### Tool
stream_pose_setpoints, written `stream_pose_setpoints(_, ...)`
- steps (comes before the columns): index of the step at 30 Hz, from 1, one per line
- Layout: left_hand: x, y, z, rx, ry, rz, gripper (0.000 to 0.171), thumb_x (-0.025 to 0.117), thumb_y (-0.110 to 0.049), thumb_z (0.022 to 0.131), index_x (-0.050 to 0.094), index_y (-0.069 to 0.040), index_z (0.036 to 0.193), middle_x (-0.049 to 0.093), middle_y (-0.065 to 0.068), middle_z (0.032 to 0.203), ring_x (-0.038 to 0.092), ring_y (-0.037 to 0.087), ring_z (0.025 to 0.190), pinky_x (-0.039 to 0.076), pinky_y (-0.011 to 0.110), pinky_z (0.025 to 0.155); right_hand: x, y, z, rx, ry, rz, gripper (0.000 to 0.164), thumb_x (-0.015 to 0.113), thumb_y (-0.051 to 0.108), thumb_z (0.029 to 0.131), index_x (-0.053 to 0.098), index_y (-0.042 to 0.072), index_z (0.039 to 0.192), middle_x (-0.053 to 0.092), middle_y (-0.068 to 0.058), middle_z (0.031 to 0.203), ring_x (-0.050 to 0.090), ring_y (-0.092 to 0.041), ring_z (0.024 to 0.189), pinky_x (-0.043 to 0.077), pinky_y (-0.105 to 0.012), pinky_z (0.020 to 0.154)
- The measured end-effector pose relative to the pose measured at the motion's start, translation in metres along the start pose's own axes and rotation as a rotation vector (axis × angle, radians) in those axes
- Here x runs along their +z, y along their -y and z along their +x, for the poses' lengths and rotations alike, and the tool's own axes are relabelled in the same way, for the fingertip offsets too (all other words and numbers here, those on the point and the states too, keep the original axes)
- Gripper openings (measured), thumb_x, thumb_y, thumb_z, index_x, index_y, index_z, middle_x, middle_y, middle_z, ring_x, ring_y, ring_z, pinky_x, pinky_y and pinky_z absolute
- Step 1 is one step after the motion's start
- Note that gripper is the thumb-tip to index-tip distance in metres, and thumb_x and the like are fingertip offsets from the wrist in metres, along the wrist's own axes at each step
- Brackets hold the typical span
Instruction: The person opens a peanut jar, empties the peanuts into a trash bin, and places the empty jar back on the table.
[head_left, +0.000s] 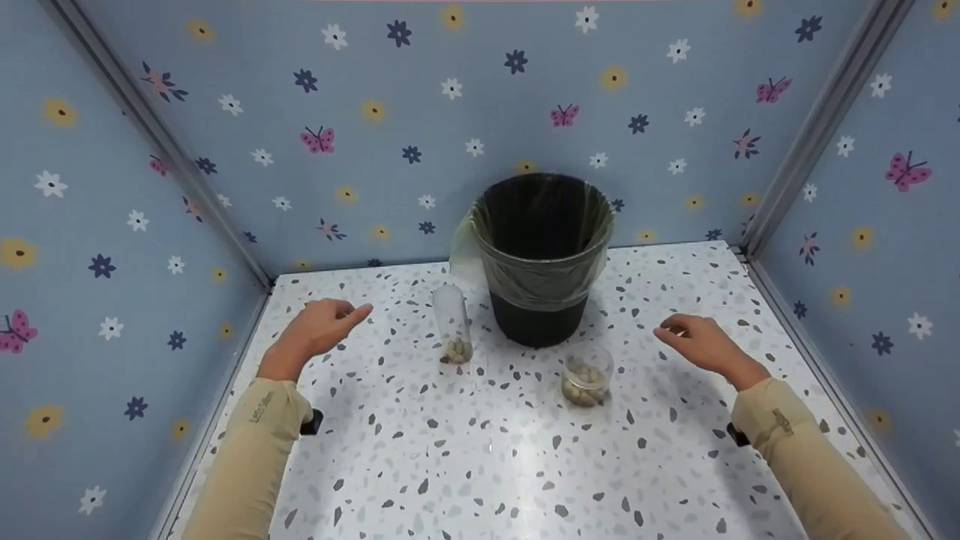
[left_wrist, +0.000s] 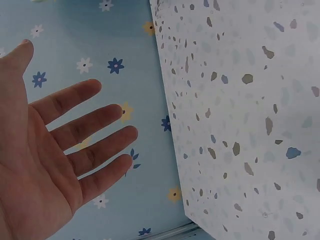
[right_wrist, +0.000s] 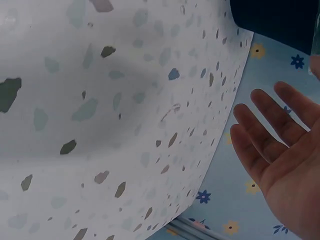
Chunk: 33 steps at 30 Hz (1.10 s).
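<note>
My left hand [head_left: 319, 330] hovers over the left side of the table, its relaxed fingers holding nothing; the left wrist view shows the palm and spread fingers [left_wrist: 95, 150]. On the right, my right hand [head_left: 705, 345] is likewise bare, with fingers [right_wrist: 265, 130] loosely extended. Between the hands stand a tall clear cylinder [head_left: 451, 315] with some pale pebble-like pieces [head_left: 456, 351] at its bottom, nearer the left hand, and a short clear round container [head_left: 587, 371] holding more such pieces, nearer the right hand. Neither hand touches them.
A black bin [head_left: 536, 319] with a translucent liner [head_left: 551, 281] folded over its rim stands at the back middle, behind both containers. The speckled white table [head_left: 487, 465] is bounded by flower-patterned panels [head_left: 412, 127] at the back and both sides, with grey metal corner posts [head_left: 817, 127].
</note>
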<state>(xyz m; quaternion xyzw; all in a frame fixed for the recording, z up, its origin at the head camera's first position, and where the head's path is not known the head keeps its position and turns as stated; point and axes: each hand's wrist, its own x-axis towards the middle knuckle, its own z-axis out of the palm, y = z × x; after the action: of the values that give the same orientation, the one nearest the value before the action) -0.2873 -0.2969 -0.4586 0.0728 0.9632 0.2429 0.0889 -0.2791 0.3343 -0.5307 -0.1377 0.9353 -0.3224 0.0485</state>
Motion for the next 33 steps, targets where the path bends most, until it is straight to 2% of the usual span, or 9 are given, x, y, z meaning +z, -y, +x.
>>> stream_pose_setpoints(5, 0.030, 0.003, -0.015, 0.028, 0.012, -0.061, 0.072, 0.041, -0.065, 0.095, 0.062, -0.004, 0.127, 0.061, 0.017, 0.124, 0.057, 0.036, 0.112, 0.043, 0.056, 0.093, 0.015, 0.023, -0.004, -0.014, 0.017, 0.044, 0.064, 0.055, 0.053, 0.095, 0.057, 0.000, 0.130, 0.058, -0.021, 0.124, 0.059, -0.037, 0.104, 0.049, -0.051, 0.085)
stream_pose_setpoints(10, 0.065, -0.002, -0.022, 0.093, 0.017, -0.168, 0.062, 0.046, -0.059, 0.097, 0.065, -0.007, 0.125, 0.063, 0.013, 0.120, 0.057, 0.032, 0.110, 0.044, 0.053, 0.092, 0.027, 0.042, -0.006, -0.053, 0.017, 0.035, 0.069, 0.058, 0.055, 0.092, 0.052, 0.003, 0.136, 0.053, -0.019, 0.133, 0.053, -0.039, 0.114, 0.044, -0.052, 0.091)
stream_pose_setpoints(17, 0.124, -0.021, -0.030, 0.172, 0.024, -0.384, 0.048, 0.049, -0.046, 0.100, 0.066, -0.006, 0.122, 0.065, 0.010, 0.117, 0.061, 0.025, 0.104, 0.048, 0.046, 0.089, 0.052, 0.069, -0.010, -0.090, -0.001, -0.114, 0.077, 0.063, 0.059, 0.087, 0.046, 0.007, 0.142, 0.044, -0.017, 0.140, 0.049, -0.037, 0.122, 0.042, -0.056, 0.094)
stream_pose_setpoints(21, 0.160, -0.035, -0.037, 0.202, 0.065, -0.504, 0.048, 0.049, -0.041, 0.101, 0.062, -0.003, 0.126, 0.063, 0.016, 0.120, 0.060, 0.028, 0.104, 0.050, 0.046, 0.086, 0.072, 0.079, -0.014, -0.133, -0.018, -0.185, 0.079, 0.068, 0.055, 0.085, 0.046, 0.007, 0.143, 0.044, -0.019, 0.140, 0.047, -0.039, 0.123, 0.043, -0.057, 0.092)
stream_pose_setpoints(23, 0.174, -0.042, -0.040, 0.215, 0.075, -0.534, 0.047, 0.049, -0.038, 0.102, 0.060, -0.001, 0.129, 0.061, 0.018, 0.123, 0.059, 0.029, 0.106, 0.050, 0.046, 0.086, 0.082, 0.083, -0.015, -0.139, -0.036, -0.205, 0.079, 0.070, 0.054, 0.084, 0.045, 0.009, 0.144, 0.044, -0.020, 0.140, 0.048, -0.039, 0.122, 0.045, -0.057, 0.090)
stream_pose_setpoints(28, 0.191, -0.060, -0.048, 0.227, 0.074, -0.613, 0.041, 0.048, -0.028, 0.104, 0.054, -0.002, 0.136, 0.056, 0.019, 0.127, 0.054, 0.033, 0.113, 0.046, 0.046, 0.090, 0.098, 0.089, -0.014, -0.149, -0.087, -0.225, 0.079, 0.075, 0.051, 0.081, 0.047, 0.010, 0.142, 0.047, -0.021, 0.137, 0.052, -0.040, 0.116, 0.048, -0.057, 0.082)
stream_pose_setpoints(33, 0.184, -0.090, -0.057, 0.250, 0.081, -0.727, 0.041, 0.047, -0.019, 0.104, 0.048, 0.001, 0.139, 0.056, 0.019, 0.124, 0.055, 0.036, 0.112, 0.047, 0.043, 0.090, 0.106, 0.092, -0.009, -0.096, -0.127, -0.224, 0.082, 0.078, 0.051, 0.076, 0.048, 0.010, 0.140, 0.048, -0.018, 0.136, 0.054, -0.039, 0.112, 0.050, -0.056, 0.076)
